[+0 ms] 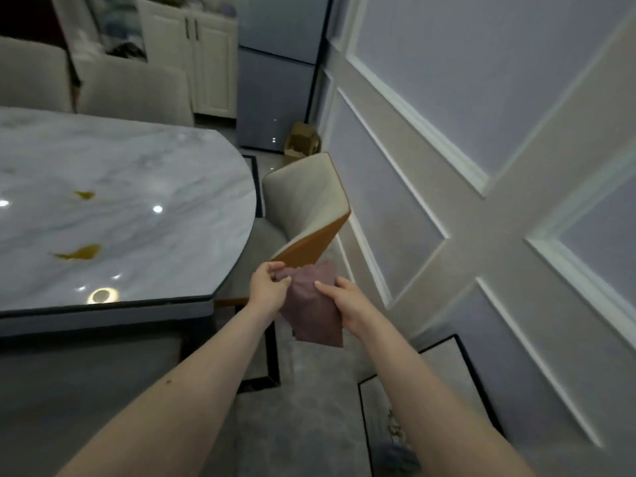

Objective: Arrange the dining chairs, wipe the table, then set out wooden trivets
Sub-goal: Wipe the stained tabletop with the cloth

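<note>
both hands hold a mauve cloth (315, 306) in the air off the table's (144, 173) corner, at about 4 o'clock from the tabletop. the left hand (266, 290) pinches its upper edge with curled fingers; the right hand (344, 304) grips its right side, thumb laid over the front. the cloth hangs down between them. two yellow spills (81, 253) sit on the marble top. a chair (306, 204) stands just past the cloth at 12 o'clock, tucked at the table's end. two more chairs (134, 94) line the far side.
</note>
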A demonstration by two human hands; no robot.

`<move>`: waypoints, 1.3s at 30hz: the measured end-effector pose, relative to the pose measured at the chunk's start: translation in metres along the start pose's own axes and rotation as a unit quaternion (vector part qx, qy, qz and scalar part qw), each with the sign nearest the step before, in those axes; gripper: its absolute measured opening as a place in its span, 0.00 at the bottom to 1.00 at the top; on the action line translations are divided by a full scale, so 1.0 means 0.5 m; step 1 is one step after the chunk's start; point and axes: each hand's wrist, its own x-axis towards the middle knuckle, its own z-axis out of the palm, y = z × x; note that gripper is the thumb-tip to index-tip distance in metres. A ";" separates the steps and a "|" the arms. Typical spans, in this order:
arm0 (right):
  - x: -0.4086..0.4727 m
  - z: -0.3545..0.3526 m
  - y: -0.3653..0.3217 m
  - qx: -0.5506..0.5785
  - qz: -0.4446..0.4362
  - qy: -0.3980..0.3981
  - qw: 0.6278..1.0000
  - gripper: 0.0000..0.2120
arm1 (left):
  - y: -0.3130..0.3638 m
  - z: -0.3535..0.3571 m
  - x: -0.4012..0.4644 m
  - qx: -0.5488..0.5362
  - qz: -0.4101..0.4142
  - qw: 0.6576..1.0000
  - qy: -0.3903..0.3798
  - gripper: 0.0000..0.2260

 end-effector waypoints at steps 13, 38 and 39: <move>0.321 0.295 -0.105 -0.122 0.036 -0.144 0.981 0.16 | 0.012 -0.229 0.292 -0.083 -0.058 0.972 0.210 0.14; 0.788 0.764 -0.253 -0.269 -0.007 -0.193 0.944 0.11 | 0.046 -0.456 0.725 -0.097 -0.121 0.961 0.231 0.17; 0.800 0.783 -0.263 -0.277 -0.042 -0.195 0.940 0.11 | 0.052 -0.465 0.740 -0.103 -0.115 0.959 0.238 0.16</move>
